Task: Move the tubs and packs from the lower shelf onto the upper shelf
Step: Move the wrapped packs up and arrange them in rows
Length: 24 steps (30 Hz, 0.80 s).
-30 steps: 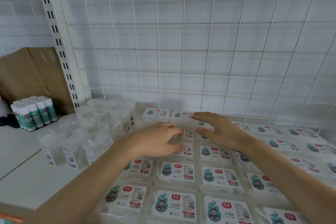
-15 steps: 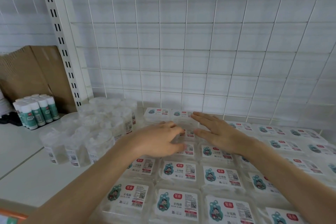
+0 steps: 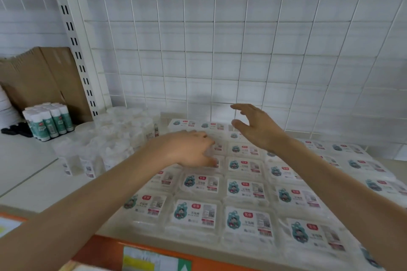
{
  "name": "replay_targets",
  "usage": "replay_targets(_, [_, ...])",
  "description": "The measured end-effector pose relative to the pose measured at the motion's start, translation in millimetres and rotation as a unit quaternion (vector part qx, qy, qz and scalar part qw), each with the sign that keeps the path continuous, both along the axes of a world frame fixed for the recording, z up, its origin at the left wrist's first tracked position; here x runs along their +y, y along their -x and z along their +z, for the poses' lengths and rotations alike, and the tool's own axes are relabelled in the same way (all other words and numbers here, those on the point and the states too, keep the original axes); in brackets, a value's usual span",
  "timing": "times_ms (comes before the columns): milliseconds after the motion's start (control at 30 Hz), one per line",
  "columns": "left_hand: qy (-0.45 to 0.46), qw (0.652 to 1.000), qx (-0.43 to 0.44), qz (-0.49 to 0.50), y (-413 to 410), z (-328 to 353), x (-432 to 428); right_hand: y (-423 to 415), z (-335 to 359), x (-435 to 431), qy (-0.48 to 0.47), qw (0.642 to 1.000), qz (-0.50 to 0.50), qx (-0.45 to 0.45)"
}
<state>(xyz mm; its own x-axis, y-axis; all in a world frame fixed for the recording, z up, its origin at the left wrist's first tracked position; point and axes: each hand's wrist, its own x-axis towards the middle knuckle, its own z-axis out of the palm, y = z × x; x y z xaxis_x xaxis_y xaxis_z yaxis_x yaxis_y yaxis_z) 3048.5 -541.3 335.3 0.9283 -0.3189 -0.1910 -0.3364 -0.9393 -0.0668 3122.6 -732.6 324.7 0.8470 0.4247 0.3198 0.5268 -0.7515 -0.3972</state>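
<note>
The shelf (image 3: 26,174) has a bare white stretch on its left half, running from the orange front edge (image 3: 105,246) back toward the cardboard (image 3: 37,77) and the slotted upright (image 3: 72,39). A wire grid (image 3: 198,50) closes off the back, and above the goods there is open air.

The packs (image 3: 248,222) lie flat in tight rows over the middle and right of this shelf, reaching from the front edge almost to the grid. The clear round tubs (image 3: 114,138) stand bunched just to their left, near the foot of the upright.

The left hand (image 3: 187,149) is palm down over the middle rows of packs, fingers loosely stretched and gripping nothing. The blur keeps me from saying whether it touches them. The right hand (image 3: 257,127) hangs above the back rows, clear of them, fingers spread with the thumb apart, and it holds nothing. The tubs sit well to the left of both hands.

Each pack carries a white label with a teal cartoon figure, a red badge and a barcode; the writing is too soft to read. Green and white bottles (image 3: 50,121) stand by the cardboard. A tag (image 3: 152,262) on the orange edge is unreadable too.
</note>
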Motion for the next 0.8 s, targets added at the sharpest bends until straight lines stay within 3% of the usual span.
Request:
replay_targets(200, [0.000,0.999,-0.042,-0.002,22,2,-30,28,8,-7,0.116,0.993,-0.007,0.010])
replay_targets(533, [0.025,0.999,-0.042,0.015,87,4,-39,118,-1,-39,0.165,0.985,-0.053,0.014])
replay_targets(800, [0.039,0.996,-0.076,-0.015,165,5,-25,222,-8,-48,0.151,0.981,-0.124,0.011])
